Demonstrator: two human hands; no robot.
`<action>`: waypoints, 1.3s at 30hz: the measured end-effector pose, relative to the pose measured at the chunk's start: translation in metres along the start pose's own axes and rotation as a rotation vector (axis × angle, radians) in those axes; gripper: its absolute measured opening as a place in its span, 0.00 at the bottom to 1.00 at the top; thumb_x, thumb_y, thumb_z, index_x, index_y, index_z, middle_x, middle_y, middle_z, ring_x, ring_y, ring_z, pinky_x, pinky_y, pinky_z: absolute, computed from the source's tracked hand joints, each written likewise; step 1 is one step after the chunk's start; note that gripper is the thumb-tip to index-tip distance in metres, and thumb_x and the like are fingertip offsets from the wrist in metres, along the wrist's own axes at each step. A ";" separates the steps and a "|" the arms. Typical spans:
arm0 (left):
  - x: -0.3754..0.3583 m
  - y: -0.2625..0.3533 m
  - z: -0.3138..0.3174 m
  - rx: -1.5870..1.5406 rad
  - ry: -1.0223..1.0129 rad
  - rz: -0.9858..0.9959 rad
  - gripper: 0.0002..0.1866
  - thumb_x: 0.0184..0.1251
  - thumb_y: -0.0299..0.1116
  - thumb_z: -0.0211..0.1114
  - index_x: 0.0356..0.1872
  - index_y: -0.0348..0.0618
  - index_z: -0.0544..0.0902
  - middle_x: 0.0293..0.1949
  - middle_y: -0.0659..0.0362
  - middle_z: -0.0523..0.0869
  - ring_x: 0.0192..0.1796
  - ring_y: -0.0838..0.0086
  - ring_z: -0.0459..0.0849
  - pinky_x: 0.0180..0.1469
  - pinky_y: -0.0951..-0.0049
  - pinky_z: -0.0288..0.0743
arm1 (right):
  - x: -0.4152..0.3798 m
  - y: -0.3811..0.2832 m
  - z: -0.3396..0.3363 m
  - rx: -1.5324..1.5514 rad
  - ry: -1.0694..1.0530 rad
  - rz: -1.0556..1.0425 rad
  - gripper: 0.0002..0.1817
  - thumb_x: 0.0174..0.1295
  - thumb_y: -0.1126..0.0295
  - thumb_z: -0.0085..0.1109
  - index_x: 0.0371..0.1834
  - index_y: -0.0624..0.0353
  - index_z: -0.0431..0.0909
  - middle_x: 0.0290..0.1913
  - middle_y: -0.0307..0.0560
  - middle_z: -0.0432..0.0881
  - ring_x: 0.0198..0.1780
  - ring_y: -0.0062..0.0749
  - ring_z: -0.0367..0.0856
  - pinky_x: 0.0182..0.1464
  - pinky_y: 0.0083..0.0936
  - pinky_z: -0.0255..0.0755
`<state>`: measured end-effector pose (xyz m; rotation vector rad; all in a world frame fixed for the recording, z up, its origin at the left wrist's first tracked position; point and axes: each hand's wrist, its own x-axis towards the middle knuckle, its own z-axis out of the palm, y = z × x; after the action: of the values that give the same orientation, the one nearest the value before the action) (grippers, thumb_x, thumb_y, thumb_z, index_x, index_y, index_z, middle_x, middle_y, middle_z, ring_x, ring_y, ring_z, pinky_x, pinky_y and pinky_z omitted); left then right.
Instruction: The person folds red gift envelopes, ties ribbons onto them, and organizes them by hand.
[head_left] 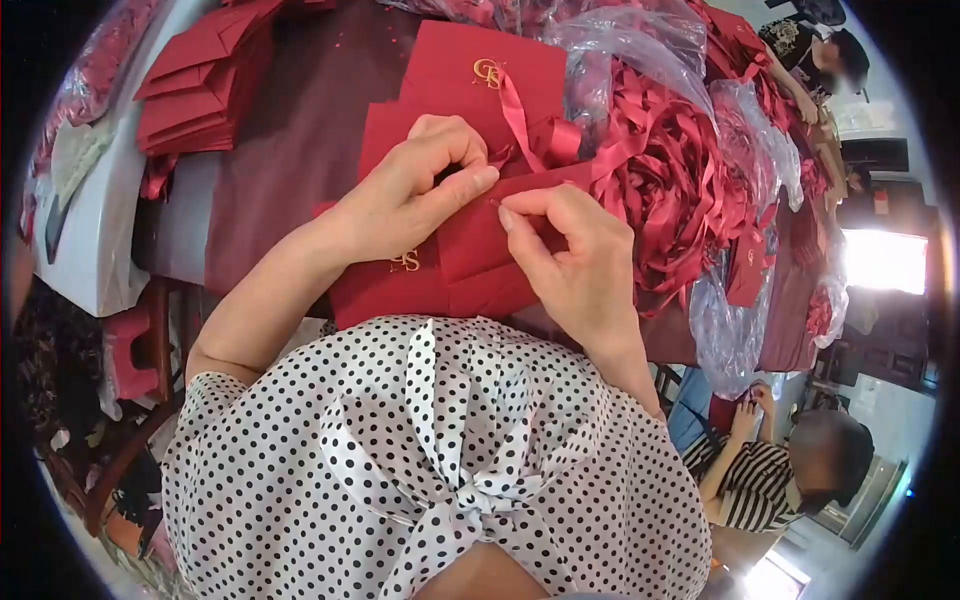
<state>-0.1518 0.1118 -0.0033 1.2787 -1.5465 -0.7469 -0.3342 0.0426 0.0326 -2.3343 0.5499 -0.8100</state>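
While both hands meet over the red card [470,240], fingers [470,182] of the left hand [410,195] are curled nearly shut, thumb and forefinger pinching the card's folded edge by the ribbon [525,125]. Right hand [570,260] fingers also closed, forefinger and thumb tip nipping the same edge just beside the left thumb; hands almost touching. Whether the right pinch has ribbon or only card, cannot tell. Card lies on the counter [290,150] at centre, atop more red cards with gold logos, one logo [405,262] showing under the left wrist. Ribbon runs up from the pinch across a bigger red envelope [470,65] with a gold crest. Right of that, a heap of loose red ribbons [680,180] in clear plastic bags [730,330]. Stack of red envelopes [195,85] far left on the counter. Polka-dot blouse [430,460] fills the bottom. Another person in a striped top [755,485] sits lower right, well apart; a third person [815,50] top right.
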 end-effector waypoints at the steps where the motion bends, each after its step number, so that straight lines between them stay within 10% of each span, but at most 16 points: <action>1: -0.001 0.000 0.001 0.012 0.011 0.012 0.08 0.70 0.32 0.56 0.33 0.39 0.71 0.38 0.59 0.74 0.46 0.70 0.68 0.55 0.71 0.59 | 0.000 -0.001 -0.001 -0.006 -0.012 0.007 0.04 0.54 0.76 0.63 0.31 0.60 0.78 0.29 0.47 0.80 0.31 0.40 0.79 0.33 0.30 0.73; 15: -0.007 0.019 0.007 0.081 0.123 0.212 0.05 0.64 0.28 0.61 0.32 0.40 0.75 0.38 0.58 0.77 0.50 0.65 0.71 0.53 0.65 0.63 | -0.002 -0.007 0.001 0.111 -0.067 0.046 0.11 0.57 0.74 0.64 0.40 0.61 0.73 0.27 0.48 0.80 0.28 0.41 0.82 0.29 0.30 0.74; 27: 0.026 0.034 -0.040 0.126 -0.789 0.014 0.06 0.64 0.33 0.61 0.32 0.42 0.80 0.29 0.62 0.73 0.46 0.67 0.69 0.54 0.65 0.60 | -0.014 -0.024 -0.008 -0.147 -0.129 -0.162 0.11 0.54 0.69 0.66 0.37 0.58 0.75 0.30 0.42 0.73 0.31 0.36 0.77 0.34 0.30 0.73; 34: 0.025 0.045 -0.035 0.489 -0.267 0.388 0.06 0.49 0.25 0.66 0.24 0.42 0.76 0.34 0.59 0.72 0.42 0.64 0.72 0.49 0.64 0.63 | -0.017 -0.023 -0.024 -0.197 -0.212 -0.182 0.13 0.51 0.62 0.68 0.29 0.55 0.74 0.26 0.41 0.74 0.28 0.36 0.74 0.30 0.30 0.69; 39: 0.047 0.030 -0.053 0.625 -0.069 0.310 0.02 0.57 0.26 0.63 0.30 0.42 0.79 0.39 0.59 0.77 0.46 0.65 0.77 0.54 0.66 0.64 | -0.019 -0.032 -0.034 -0.305 -0.246 -0.308 0.12 0.49 0.64 0.67 0.30 0.54 0.73 0.26 0.40 0.73 0.27 0.32 0.71 0.30 0.27 0.67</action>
<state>-0.1130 0.0812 0.0557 1.4029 -2.0670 -0.1008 -0.3648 0.0632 0.0672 -2.7972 0.2212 -0.5877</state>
